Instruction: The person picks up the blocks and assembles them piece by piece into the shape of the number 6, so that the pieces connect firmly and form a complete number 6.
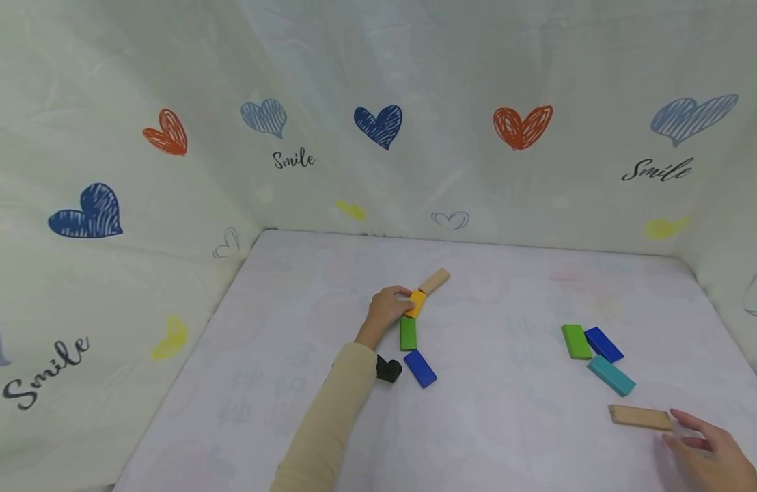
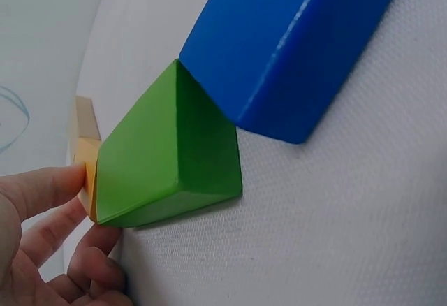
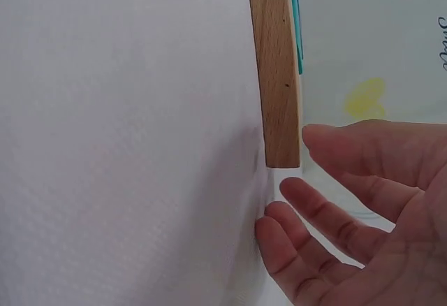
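My left hand [image 1: 387,307] pinches a yellow block [image 1: 417,303] between thumb and fingers; the thumb lies on its face in the left wrist view. A plain wooden block [image 1: 436,281] touches the yellow one's far end. At its near end sits a green block [image 1: 408,334], followed by a blue block [image 1: 420,369] set at an angle, corner to corner in the left wrist view. Over at the right, my right hand [image 1: 713,454] has its thumb and fingers spread apart beside the end of another wooden block [image 1: 640,417], with nothing between them.
Behind that wooden block lie a teal block [image 1: 611,375], a second blue block [image 1: 604,344] and a light green block [image 1: 576,342], grouped together. A black heart [image 1: 389,370] shows beside the left sleeve. A printed curtain [image 1: 440,171] borders the white tabletop [image 1: 495,424].
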`<action>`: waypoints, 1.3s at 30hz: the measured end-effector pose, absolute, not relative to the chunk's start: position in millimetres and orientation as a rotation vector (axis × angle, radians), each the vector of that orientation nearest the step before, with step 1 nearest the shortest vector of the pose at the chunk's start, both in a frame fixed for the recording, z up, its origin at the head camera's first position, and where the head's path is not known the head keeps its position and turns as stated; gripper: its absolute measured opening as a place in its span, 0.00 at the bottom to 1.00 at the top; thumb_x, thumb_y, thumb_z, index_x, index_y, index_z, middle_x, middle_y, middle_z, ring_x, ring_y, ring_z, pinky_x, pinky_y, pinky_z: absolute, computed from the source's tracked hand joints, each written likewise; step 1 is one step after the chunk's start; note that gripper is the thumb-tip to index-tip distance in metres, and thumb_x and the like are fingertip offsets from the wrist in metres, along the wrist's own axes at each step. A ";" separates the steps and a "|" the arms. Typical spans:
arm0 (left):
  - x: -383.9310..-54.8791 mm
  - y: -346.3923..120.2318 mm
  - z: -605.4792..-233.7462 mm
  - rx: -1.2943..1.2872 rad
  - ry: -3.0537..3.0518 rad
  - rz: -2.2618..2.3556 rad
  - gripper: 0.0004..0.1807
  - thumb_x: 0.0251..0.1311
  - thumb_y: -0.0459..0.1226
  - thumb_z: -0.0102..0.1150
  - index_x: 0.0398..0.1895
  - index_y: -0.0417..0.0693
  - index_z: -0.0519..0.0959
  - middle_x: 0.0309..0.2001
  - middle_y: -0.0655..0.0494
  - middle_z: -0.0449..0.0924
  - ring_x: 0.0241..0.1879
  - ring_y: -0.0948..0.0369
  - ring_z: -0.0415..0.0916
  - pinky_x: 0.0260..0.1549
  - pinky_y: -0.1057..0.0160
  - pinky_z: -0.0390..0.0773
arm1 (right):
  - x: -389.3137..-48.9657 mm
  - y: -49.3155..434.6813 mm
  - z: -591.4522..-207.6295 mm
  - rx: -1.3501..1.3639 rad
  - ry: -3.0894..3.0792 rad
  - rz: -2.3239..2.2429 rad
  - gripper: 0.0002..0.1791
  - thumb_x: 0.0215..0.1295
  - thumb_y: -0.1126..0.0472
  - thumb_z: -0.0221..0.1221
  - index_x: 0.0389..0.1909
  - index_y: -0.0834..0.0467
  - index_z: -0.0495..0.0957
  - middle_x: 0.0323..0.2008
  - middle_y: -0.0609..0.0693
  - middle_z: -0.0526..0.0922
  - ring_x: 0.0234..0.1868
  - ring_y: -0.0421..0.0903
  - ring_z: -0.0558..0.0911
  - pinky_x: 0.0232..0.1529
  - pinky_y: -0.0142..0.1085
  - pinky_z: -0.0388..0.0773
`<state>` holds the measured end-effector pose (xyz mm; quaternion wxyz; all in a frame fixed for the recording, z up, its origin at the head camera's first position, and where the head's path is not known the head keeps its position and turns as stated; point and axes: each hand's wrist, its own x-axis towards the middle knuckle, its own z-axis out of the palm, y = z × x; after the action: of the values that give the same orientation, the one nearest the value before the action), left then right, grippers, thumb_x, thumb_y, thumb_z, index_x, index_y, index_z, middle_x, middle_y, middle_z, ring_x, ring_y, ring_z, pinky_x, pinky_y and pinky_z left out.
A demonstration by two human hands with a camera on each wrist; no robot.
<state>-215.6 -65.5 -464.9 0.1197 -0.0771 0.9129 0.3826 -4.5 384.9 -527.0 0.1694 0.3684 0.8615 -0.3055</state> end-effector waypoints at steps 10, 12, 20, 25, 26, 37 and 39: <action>-215.2 -64.7 -463.9 -0.224 2.665 1.103 0.15 0.55 0.43 0.61 0.46 0.51 0.81 0.53 0.48 0.77 0.45 0.54 0.71 0.47 0.54 0.71 | -13.2 388.9 -526.3 0.809 2.541 -0.829 0.38 0.61 0.58 0.59 0.67 0.68 0.53 0.56 0.74 0.60 0.50 0.66 0.67 0.42 0.51 0.72; -215.5 -64.6 -463.8 -0.229 2.660 1.100 0.15 0.55 0.43 0.61 0.46 0.52 0.81 0.53 0.47 0.77 0.44 0.54 0.71 0.46 0.55 0.71 | -15.8 390.5 -522.0 0.722 2.549 -0.825 0.38 0.59 0.59 0.60 0.65 0.71 0.55 0.53 0.75 0.62 0.46 0.65 0.71 0.40 0.48 0.73; -215.2 -64.4 -462.5 -0.240 2.645 1.113 0.15 0.55 0.42 0.61 0.46 0.52 0.81 0.54 0.47 0.76 0.45 0.53 0.71 0.46 0.55 0.71 | -22.5 397.3 -514.7 0.583 2.498 -0.829 0.39 0.57 0.59 0.62 0.62 0.75 0.55 0.48 0.76 0.66 0.38 0.57 0.75 0.35 0.41 0.75; -214.7 -65.2 -461.9 -0.238 2.652 1.109 0.15 0.55 0.43 0.61 0.46 0.52 0.81 0.54 0.47 0.76 0.46 0.53 0.72 0.47 0.54 0.71 | -24.9 398.6 -514.8 0.570 2.487 -0.835 0.39 0.57 0.58 0.63 0.61 0.75 0.56 0.46 0.75 0.67 0.37 0.54 0.75 0.34 0.40 0.75; -214.7 -65.4 -462.0 -0.236 2.654 1.107 0.15 0.55 0.43 0.62 0.46 0.53 0.81 0.54 0.47 0.76 0.46 0.53 0.72 0.47 0.54 0.71 | -25.2 398.4 -514.5 0.570 2.490 -0.836 0.38 0.56 0.59 0.63 0.60 0.76 0.57 0.45 0.75 0.67 0.37 0.54 0.75 0.33 0.40 0.75; -213.9 -68.6 -466.6 -0.214 2.667 1.135 0.15 0.55 0.44 0.61 0.46 0.53 0.81 0.55 0.49 0.77 0.52 0.52 0.72 0.53 0.52 0.70 | -23.3 398.2 -518.3 0.631 2.462 -0.858 0.37 0.58 0.58 0.61 0.60 0.75 0.56 0.47 0.74 0.66 0.39 0.56 0.74 0.33 0.41 0.75; -214.0 -68.8 -466.5 -0.220 2.659 1.148 0.15 0.54 0.43 0.61 0.46 0.53 0.81 0.55 0.48 0.77 0.52 0.52 0.72 0.52 0.52 0.70 | -23.6 400.9 -520.5 0.620 2.462 -0.865 0.39 0.57 0.56 0.63 0.60 0.75 0.57 0.48 0.73 0.67 0.39 0.55 0.75 0.33 0.41 0.75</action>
<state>-214.0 -68.8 -466.5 0.1183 -0.0751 0.9091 0.3924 -23.6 400.9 -520.5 0.2278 0.2251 0.8937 -0.3142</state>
